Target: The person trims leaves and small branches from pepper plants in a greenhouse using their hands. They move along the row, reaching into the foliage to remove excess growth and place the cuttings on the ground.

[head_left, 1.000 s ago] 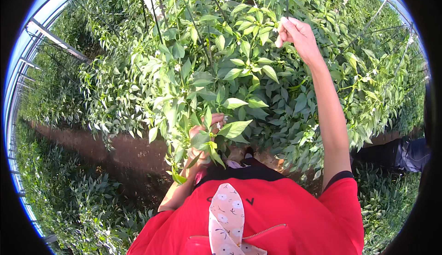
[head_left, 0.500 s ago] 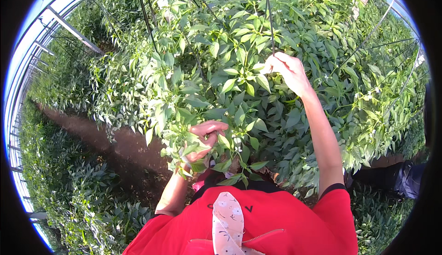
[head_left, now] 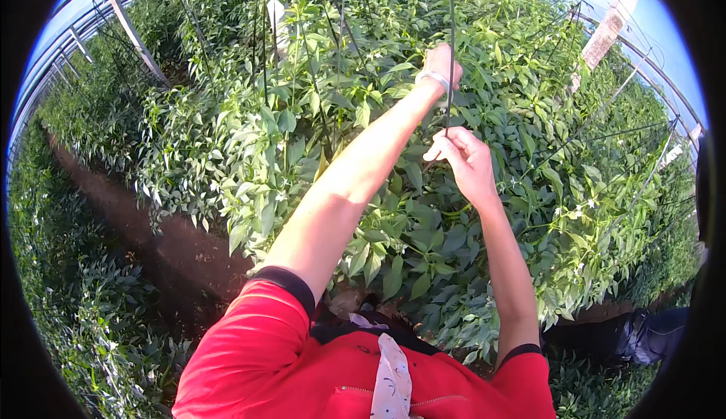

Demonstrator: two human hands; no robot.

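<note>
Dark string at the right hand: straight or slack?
Straight: the dark string runs unbent from the right hand to the picture's top.

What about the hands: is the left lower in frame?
No, the left hand appears above the right hand in the head view.

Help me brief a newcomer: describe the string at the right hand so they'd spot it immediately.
Find the leafy green plants filling the middle. From the picture's top edge, a dark string runs down in front of them, past the left hand. Unlike the other strings to its left, it meets the right hand.
</note>
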